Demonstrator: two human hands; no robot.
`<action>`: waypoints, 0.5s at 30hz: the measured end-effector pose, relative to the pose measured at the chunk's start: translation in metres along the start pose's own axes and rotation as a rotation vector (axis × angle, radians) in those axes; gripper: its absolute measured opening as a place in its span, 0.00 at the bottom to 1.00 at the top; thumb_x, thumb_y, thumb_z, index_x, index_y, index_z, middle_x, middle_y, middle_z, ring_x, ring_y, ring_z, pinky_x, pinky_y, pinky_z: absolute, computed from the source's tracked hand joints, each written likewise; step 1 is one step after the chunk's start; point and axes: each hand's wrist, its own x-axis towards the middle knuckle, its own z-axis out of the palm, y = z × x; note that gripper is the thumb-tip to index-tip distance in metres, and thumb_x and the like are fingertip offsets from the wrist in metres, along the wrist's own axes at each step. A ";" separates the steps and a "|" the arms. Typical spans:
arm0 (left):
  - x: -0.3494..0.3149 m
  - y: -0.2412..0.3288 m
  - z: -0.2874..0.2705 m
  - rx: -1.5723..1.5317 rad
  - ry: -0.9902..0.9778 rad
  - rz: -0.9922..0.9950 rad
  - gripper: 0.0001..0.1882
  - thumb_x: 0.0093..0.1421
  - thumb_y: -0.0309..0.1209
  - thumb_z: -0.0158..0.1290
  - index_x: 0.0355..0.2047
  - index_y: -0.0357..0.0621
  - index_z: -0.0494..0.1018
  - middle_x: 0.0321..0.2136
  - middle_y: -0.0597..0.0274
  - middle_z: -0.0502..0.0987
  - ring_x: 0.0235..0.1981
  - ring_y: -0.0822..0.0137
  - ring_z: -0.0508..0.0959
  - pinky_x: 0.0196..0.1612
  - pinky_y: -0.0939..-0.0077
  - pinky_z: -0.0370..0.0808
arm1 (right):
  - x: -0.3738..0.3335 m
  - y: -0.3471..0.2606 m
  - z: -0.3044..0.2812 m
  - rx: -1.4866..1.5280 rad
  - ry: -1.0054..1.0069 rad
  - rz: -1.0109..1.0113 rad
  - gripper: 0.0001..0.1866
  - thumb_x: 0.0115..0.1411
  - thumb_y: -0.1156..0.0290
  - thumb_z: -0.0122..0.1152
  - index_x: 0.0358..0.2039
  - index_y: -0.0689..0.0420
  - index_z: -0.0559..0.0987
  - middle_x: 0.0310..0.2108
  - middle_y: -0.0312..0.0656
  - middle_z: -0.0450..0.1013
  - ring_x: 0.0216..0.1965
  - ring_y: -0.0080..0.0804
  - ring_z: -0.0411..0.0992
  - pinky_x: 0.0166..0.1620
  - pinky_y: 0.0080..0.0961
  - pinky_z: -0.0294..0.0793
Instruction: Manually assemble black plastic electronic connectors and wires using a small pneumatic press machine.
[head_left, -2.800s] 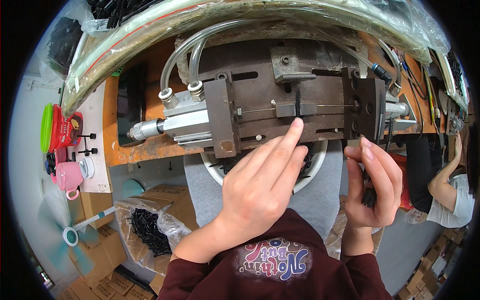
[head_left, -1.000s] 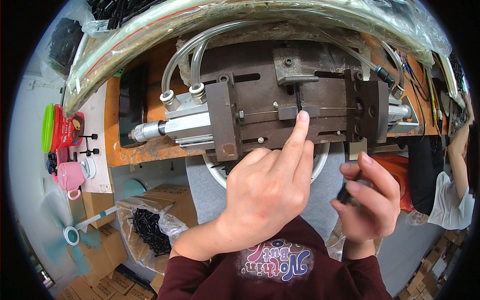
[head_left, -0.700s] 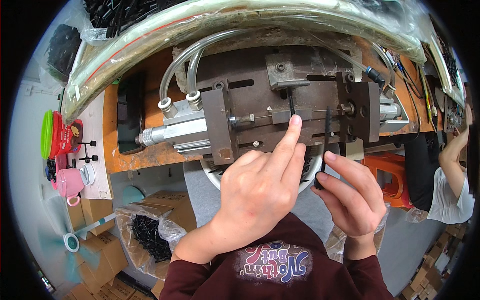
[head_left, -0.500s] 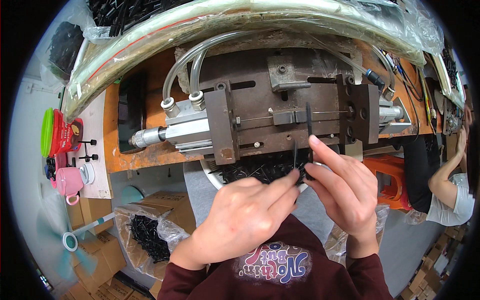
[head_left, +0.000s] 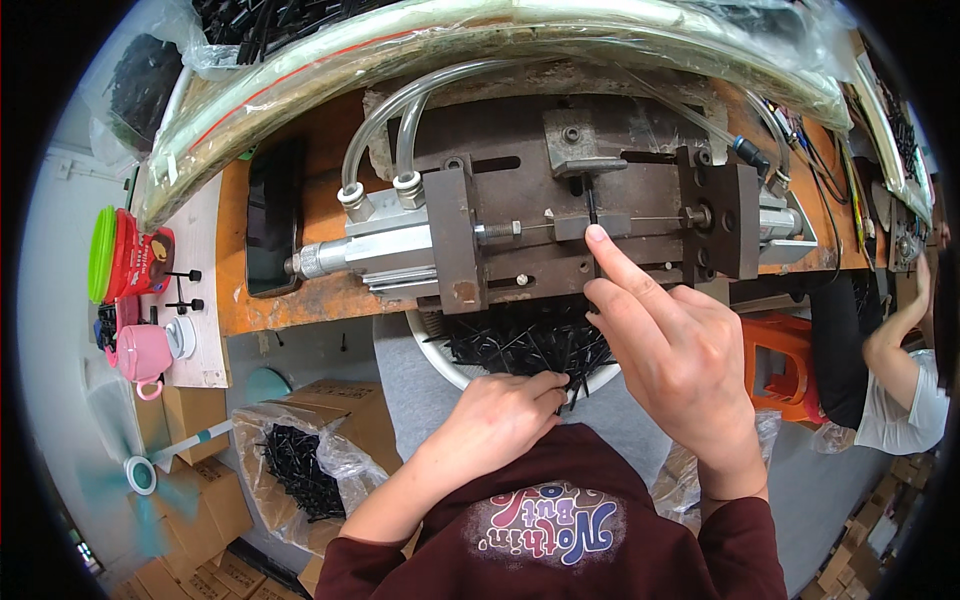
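Note:
My right hand (head_left: 675,365) reaches over the front of the metal clamping fixture (head_left: 520,170). Its index finger is stretched out, the tip against a thin black plastic stick (head_left: 592,200) that stands across the small grey block (head_left: 572,228) at the fixture's middle; the other fingers are bent. Thin rods run to the block from both sides. Lower down, my left hand (head_left: 505,420) is closed at the near rim of a white basin (head_left: 436,352), black plastic sticks (head_left: 520,340) at its fingertips. Its thumb is mostly hidden.
Clear air hoses (head_left: 375,125) arch behind the fixture on the orange worktable (head_left: 240,300). A plastic-wrapped roll lies along the back. At left are a phone (head_left: 273,215), a pink cup (head_left: 143,352) and a fan (head_left: 141,475). An orange stool (head_left: 780,365) and another person are at right.
The black stick from my right hand now lies across the block, index finger on it. My left hand has drawn back down to the basin. The left rod end has extended toward the block.

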 end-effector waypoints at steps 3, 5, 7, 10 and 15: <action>0.000 -0.007 0.011 -0.013 0.031 -0.032 0.11 0.55 0.32 0.63 0.37 0.41 0.80 0.46 0.60 0.81 0.38 0.57 0.84 0.40 0.66 0.81 | 0.000 0.002 0.003 -0.008 0.038 -0.018 0.14 0.48 0.77 0.71 0.37 0.58 0.80 0.54 0.41 0.78 0.20 0.29 0.70 0.27 0.24 0.71; -0.002 -0.016 0.021 -0.014 0.127 -0.027 0.12 0.54 0.32 0.64 0.38 0.42 0.80 0.48 0.59 0.81 0.40 0.55 0.83 0.42 0.65 0.81 | -0.004 0.006 0.007 -0.015 0.051 -0.030 0.14 0.48 0.77 0.71 0.37 0.57 0.80 0.54 0.42 0.78 0.22 0.31 0.72 0.28 0.25 0.71; -0.006 -0.020 0.029 -0.015 0.273 -0.077 0.15 0.54 0.33 0.66 0.41 0.43 0.81 0.50 0.57 0.80 0.38 0.58 0.84 0.40 0.67 0.81 | -0.007 0.010 0.010 0.070 0.071 -0.023 0.13 0.48 0.78 0.71 0.36 0.59 0.80 0.54 0.43 0.78 0.29 0.35 0.78 0.32 0.25 0.75; -0.020 -0.034 0.035 -0.085 0.413 -0.219 0.17 0.54 0.31 0.67 0.44 0.43 0.81 0.49 0.55 0.81 0.35 0.64 0.84 0.38 0.71 0.81 | -0.020 0.016 0.019 0.289 0.157 -0.074 0.14 0.46 0.78 0.72 0.35 0.58 0.81 0.51 0.43 0.79 0.26 0.32 0.75 0.31 0.27 0.75; -0.051 -0.079 0.046 -0.201 0.708 -0.467 0.12 0.59 0.28 0.64 0.43 0.40 0.82 0.44 0.57 0.82 0.38 0.67 0.81 0.42 0.74 0.79 | -0.064 0.008 0.044 0.531 -0.038 -0.073 0.14 0.44 0.78 0.73 0.34 0.60 0.81 0.51 0.43 0.78 0.34 0.37 0.77 0.36 0.30 0.79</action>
